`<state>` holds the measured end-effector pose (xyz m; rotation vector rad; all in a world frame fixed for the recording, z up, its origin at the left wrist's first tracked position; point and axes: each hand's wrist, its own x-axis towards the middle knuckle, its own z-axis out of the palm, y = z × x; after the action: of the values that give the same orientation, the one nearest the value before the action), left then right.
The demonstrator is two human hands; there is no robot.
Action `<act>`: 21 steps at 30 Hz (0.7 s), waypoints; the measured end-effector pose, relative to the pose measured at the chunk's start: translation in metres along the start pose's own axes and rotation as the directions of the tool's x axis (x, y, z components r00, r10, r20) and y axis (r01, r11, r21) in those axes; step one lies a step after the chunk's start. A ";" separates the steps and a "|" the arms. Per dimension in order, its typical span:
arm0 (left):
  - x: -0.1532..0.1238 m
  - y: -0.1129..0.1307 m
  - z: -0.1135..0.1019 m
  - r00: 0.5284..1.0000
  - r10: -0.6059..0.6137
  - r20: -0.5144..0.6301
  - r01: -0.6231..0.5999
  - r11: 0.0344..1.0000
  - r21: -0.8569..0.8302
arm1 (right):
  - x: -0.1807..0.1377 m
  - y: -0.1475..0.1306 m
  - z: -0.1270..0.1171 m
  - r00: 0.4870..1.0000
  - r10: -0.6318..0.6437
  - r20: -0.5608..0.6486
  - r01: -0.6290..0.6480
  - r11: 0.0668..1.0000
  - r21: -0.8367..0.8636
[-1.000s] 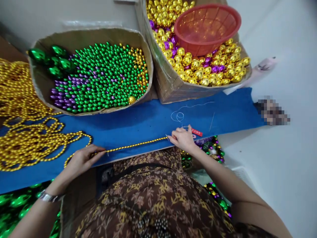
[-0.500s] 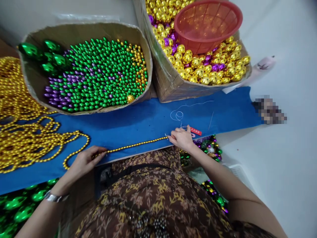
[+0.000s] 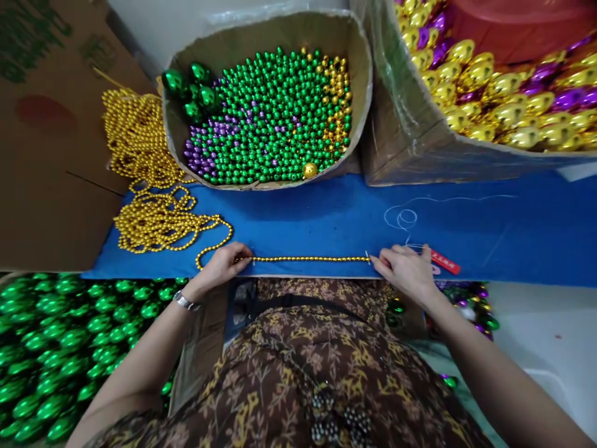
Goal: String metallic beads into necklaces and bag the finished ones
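A length of gold bead string [image 3: 308,259] lies straight along the near edge of the blue tabletop. At its left end my left hand [image 3: 227,261] pinches the beads between closed fingers, and from there the strand bends back to a tangled gold pile. My right hand [image 3: 405,269] is closed on the other end, beside a small white mark on the edge. Just past my right fingers lies a red strip with white lettering [image 3: 444,261], with a pink ring-shaped piece [image 3: 436,270] by it. White thread [image 3: 405,219] coils loosely behind that hand.
A cardboard box [image 3: 361,112] of green, purple and gold beads stands behind the strand. Right of it, another carton [image 3: 405,149] holds larger gold and purple beads and a red basket [image 3: 522,28]. Piled gold strands [image 3: 153,218] lie left; big green beads [image 3: 56,348] fill the space below the table.
The view has swung left, so everything sits farther right in the picture and a brown carton shows at left. Both hands keep hold of the bead string, still stretched straight.
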<state>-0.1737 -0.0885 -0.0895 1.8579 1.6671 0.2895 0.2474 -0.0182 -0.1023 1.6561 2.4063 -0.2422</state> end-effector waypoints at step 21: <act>0.040 0.023 -0.019 0.992 0.085 -0.094 -0.017 0.826 0.564 | 0.026 0.001 -0.030 0.982 0.076 -0.170 -0.076 0.997 0.011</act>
<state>-0.1580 -0.0447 -0.0713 2.3527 1.9287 -0.0990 0.2367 0.0135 -0.0802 1.8354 2.4566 -0.0970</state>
